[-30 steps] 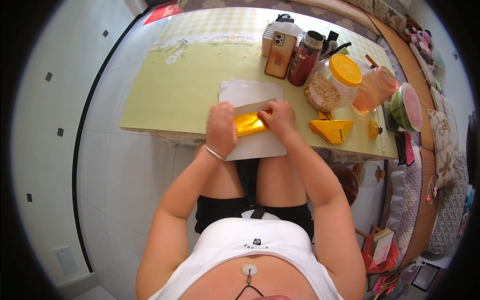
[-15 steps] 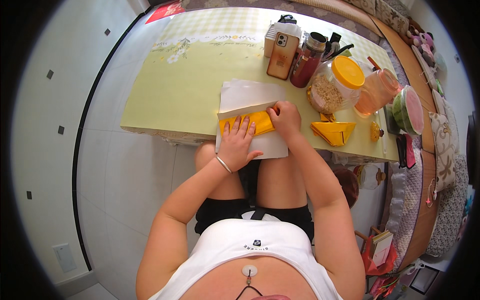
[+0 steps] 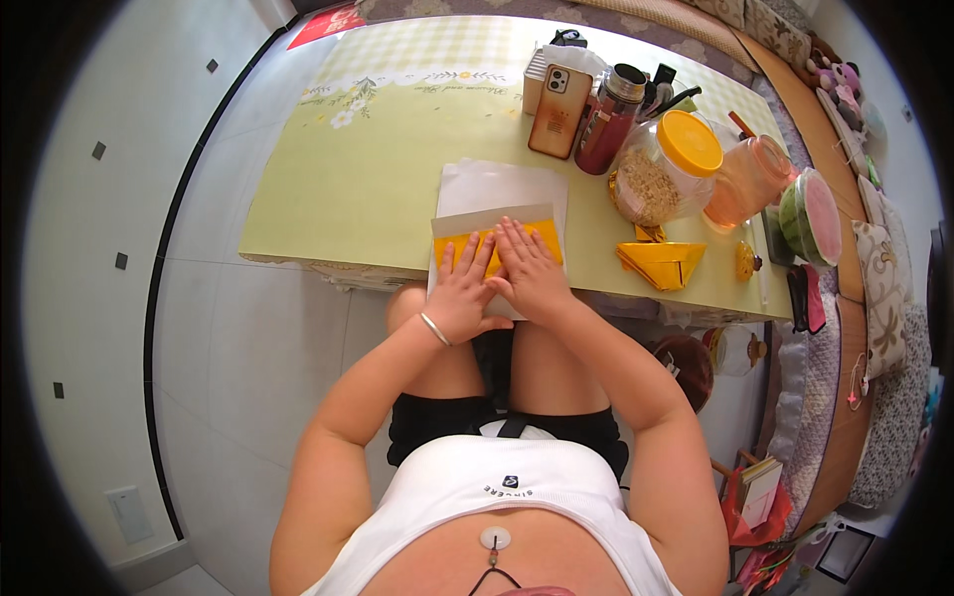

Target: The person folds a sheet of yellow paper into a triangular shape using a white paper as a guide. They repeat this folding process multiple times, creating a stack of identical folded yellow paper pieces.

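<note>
A folded piece of gold paper [image 3: 441, 248], with a pale grey strip along its far side, lies on white sheets [image 3: 502, 185] at the table's near edge. My left hand [image 3: 463, 298] presses flat on the left part of it, fingers spread. Flat on its middle and right part rests my right hand [image 3: 534, 280], fingers stretched out, its thumb side touching the left hand. Both hands cover much of the paper's near part. To the right stands a folded gold paper shape [image 3: 664, 264] like a boat or ingot.
Along the table's [image 3: 338, 199] right side are a phone [image 3: 560, 111], a dark red flask [image 3: 608, 124], a yellow-lidded jar [image 3: 656, 174], a pink jug [image 3: 747, 184], a small amber bottle [image 3: 747, 262] and a cut watermelon [image 3: 810, 221]. My knees are under the near edge.
My right hand has left the paper's right end, where its fingers were curled, and now lies flat beside the left hand. The left hand has barely shifted.
</note>
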`<state>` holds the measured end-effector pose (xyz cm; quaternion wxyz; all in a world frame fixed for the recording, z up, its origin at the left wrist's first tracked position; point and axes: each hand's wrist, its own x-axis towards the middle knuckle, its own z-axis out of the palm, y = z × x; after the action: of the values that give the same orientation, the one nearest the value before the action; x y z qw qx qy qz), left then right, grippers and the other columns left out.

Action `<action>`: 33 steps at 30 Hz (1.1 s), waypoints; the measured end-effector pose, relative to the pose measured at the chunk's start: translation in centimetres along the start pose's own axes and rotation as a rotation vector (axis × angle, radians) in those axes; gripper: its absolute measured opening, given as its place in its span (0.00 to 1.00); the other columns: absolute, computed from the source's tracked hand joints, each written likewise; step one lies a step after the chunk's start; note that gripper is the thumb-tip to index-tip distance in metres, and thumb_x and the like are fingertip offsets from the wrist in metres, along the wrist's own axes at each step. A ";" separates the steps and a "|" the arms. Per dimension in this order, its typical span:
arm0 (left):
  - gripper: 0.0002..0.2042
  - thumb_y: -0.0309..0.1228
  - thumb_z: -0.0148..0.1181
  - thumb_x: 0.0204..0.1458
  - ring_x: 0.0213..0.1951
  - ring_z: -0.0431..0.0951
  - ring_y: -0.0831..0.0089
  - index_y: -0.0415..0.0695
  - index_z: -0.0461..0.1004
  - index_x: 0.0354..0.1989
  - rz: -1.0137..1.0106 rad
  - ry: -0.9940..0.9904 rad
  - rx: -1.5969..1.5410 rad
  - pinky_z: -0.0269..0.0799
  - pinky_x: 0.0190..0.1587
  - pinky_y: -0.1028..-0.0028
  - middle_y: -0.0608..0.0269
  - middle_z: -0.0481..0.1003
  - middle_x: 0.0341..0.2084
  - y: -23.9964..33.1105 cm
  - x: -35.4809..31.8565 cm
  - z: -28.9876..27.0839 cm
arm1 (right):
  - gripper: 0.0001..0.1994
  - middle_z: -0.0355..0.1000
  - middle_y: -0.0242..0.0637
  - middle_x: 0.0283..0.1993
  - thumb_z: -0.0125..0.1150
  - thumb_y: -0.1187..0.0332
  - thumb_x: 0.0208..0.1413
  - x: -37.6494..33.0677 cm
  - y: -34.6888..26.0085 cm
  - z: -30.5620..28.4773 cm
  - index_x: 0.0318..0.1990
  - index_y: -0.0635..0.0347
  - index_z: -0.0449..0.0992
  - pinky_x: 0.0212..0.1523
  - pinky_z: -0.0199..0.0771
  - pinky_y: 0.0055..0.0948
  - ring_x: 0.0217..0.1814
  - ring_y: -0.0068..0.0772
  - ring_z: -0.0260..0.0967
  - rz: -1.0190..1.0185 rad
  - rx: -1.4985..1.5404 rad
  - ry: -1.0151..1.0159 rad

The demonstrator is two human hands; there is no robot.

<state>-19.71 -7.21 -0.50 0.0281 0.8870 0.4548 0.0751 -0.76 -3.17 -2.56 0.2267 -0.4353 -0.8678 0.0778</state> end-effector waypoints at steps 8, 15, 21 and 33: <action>0.32 0.43 0.57 0.55 0.70 0.59 0.59 0.37 0.65 0.65 -0.028 0.115 0.244 0.40 0.73 0.47 0.47 0.63 0.67 -3.4 -2.7 -0.9 | 0.26 0.64 0.42 0.69 0.54 0.59 0.61 -3.0 3.9 -4.8 0.63 0.62 0.68 0.76 0.41 0.53 0.75 0.38 0.55 -0.104 -0.273 -0.068; 0.15 0.30 0.56 0.53 0.64 0.67 0.55 0.38 0.79 0.47 0.000 0.241 0.389 0.49 0.70 0.44 0.45 0.73 0.57 -4.6 0.6 -0.9 | 0.13 0.77 0.44 0.46 0.56 0.70 0.51 -0.9 2.8 -5.3 0.43 0.61 0.79 0.67 0.59 0.53 0.57 0.46 0.72 -0.217 -0.411 0.117; 0.12 0.28 0.63 0.45 0.52 0.74 0.52 0.42 0.80 0.40 -0.049 0.234 -0.059 0.66 0.57 0.53 0.52 0.76 0.45 -1.0 2.7 -3.1 | 0.02 0.74 0.36 0.30 0.58 0.71 0.43 -0.4 -0.3 -2.9 0.23 0.55 0.76 0.49 0.67 0.39 0.39 0.37 0.71 -0.155 -0.293 0.182; 0.08 0.27 0.70 0.44 0.36 0.74 0.56 0.37 0.76 0.21 -0.474 0.441 -0.461 0.72 0.41 0.63 0.52 0.73 0.30 -0.5 4.3 0.1 | 0.24 0.69 0.47 0.60 0.61 0.66 0.57 0.7 -0.6 -2.2 0.59 0.66 0.69 0.65 0.63 0.42 0.65 0.50 0.63 0.006 0.160 0.268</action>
<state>-17.62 -3.45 -0.22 0.1449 0.6904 0.6133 0.3553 -0.57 -3.11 -0.20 0.3740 -0.4249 -0.8196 0.0885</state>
